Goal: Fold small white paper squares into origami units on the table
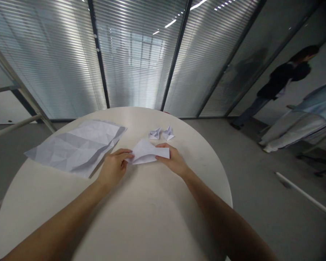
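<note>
A partly folded white paper (145, 151) is between my two hands, above the middle of the round table. My left hand (116, 165) pinches its left end between thumb and fingers. At the right end, my right hand (174, 158) grips the paper, with the thumb below and the fingers behind. Just beyond it, two small folded paper shapes (154, 133) (168, 133) stand side by side on the table. Large creased paper sheets (73, 146) lie to the left of my left hand.
The round white table (152, 217) has its curved edge at the right and far side. Behind it are glass panels with blinds (136, 65). Two people (278, 79) (309, 116) stand at the right. Pale metal bars (19, 127) are at the left.
</note>
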Demonstrator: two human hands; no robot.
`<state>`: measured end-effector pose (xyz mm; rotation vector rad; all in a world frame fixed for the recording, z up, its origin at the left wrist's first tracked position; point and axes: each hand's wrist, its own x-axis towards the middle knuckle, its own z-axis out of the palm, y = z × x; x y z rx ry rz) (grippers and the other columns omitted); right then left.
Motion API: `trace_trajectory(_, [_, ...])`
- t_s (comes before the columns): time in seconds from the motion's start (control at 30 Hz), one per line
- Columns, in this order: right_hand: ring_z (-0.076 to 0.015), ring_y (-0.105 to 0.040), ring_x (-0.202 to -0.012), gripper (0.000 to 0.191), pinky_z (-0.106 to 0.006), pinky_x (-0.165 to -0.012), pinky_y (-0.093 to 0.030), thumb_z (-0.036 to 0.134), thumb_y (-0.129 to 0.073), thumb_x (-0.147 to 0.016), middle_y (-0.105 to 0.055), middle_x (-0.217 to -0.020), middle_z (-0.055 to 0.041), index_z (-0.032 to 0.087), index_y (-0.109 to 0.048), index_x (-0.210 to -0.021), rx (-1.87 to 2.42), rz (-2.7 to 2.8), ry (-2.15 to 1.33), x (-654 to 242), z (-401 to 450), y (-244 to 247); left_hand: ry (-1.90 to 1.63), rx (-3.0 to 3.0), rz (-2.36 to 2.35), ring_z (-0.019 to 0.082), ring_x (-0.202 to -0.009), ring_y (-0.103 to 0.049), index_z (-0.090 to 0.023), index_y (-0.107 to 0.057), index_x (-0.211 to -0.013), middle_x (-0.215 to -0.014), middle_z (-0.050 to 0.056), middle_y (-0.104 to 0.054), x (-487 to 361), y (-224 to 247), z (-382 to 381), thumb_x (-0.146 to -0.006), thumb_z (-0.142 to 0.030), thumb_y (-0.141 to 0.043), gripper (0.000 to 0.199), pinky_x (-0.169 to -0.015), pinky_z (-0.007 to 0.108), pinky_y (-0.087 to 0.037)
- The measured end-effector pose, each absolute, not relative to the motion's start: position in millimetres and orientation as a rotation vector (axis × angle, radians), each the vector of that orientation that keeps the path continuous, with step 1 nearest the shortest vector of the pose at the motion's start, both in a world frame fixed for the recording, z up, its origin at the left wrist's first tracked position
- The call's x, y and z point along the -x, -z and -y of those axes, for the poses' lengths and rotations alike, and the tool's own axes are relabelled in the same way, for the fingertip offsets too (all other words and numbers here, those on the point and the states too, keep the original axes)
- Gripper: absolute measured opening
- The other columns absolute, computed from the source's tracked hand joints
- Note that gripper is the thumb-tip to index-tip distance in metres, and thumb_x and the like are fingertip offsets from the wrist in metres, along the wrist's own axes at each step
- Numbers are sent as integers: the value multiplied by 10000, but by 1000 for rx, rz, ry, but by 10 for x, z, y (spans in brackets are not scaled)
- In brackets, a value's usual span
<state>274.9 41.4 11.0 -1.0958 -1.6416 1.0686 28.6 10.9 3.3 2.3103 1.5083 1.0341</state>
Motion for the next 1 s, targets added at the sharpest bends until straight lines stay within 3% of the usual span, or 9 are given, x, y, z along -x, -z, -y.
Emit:
trace_trajectory(0.1, [-131, -564, -790, 348, -266, -686, -457, 221, -687, -668, -622, -1002, -23, 203, -597, -1004, 1122, 1705, -930, -2800, -462, -83, -834, -2445, -1542, 189, -959, -644, -199, -688, -1033, -1146, 55, -645, -274, 37, -147, -746, -24, -392, 448, -926, 342, -494])
trace_trajectory(0.2, [-145, -565, -829, 407, -291, -733, -457, 261, -739, -633, -621, -1011, -33, 199, -606, -1013, 1159, 1833, -871, -2826, -471, -64, -662, -2567, -1551, 190, -940, -642, -217, -644, -1121, -1133, 56, -642, -261, 36, -163, -770, -14, -366, 492, -865, 320, -506])
trace_trajectory(0.37, [-185, -569, -980, 535, -358, -863, -441, 313, -744, -683, -614, -1099, -62, 201, -567, -1176, 1180, 2028, -893, -2778, -419, -62, -402, -2787, -1560, 250, -1002, -600, -286, -619, -1179, -1205, 67, -601, -269, -58, -137, -775, -18, -425, 522, -875, 401, -472])
trace_trajectory(0.5, [-175, -563, -1002, 327, -346, -900, -433, 186, -602, -833, -617, -1081, -58, 237, -611, -1156, 1029, 2295, -667, -2744, -394, -62, -304, -2867, -1542, 246, -966, -597, -337, -603, -1199, -1242, 62, -580, -278, -78, -124, -803, -38, -443, 521, -838, 403, -459])
trace_trajectory(0.63, [-178, -547, -1019, 354, -331, -913, -424, 60, -510, -852, -627, -1068, -55, 257, -654, -1107, 1056, 2524, -318, -2738, -358, -82, -367, -2830, -1575, 254, -1002, -568, -366, -649, -1122, -1177, 37, -629, -231, -41, -154, -804, -69, -471, 470, -838, 402, -426])
trace_trajectory(0.73, [-202, -559, -1007, 262, -349, -908, -426, 208, -551, -881, -636, -1055, -81, 218, -639, -1128, 1181, 2515, -205, -2720, -303, -137, -429, -2784, -1599, 260, -1007, -556, -354, -671, -1082, -1063, 40, -678, -188, -14, -188, -794, -86, -494, 431, -858, 417, -401])
trace_trajectory(0.83, [-205, -577, -963, 302, -339, -883, -441, 330, -578, -869, -631, -1031, -81, 195, -627, -1135, 1218, 2485, -253, -2696, -255, -180, -486, -2761, -1649, 273, -994, -555, -309, -675, -1080, -998, 61, -686, -172, 0, -210, -802, -99, -486, 397, -896, 454, -374])
trace_trajectory(0.93, [-193, -559, -964, 342, -318, -882, -441, 165, -516, -871, -592, -1057, -83, 180, -575, -1208, 1257, 2493, -219, -2695, -249, -157, -462, -2799, -1696, 285, -1010, -540, -278, -661, -1096, -989, 72, -671, -179, -8, -207, -800, -89, -472, 399, -959, 501, -322])
trace_trajectory(1.0, [-193, -536, -968, 501, -321, -887, -430, 16, -441, -825, -565, -1067, -87, 202, -517, -1283, 1272, 2557, -113, -2717, -264, -121, -404, -2863, -1704, 285, -1020, -529, -283, -639, -1124, -1012, 70, -654, -190, -28, -195, -796, -65, -459, 433, -983, 517, -293])
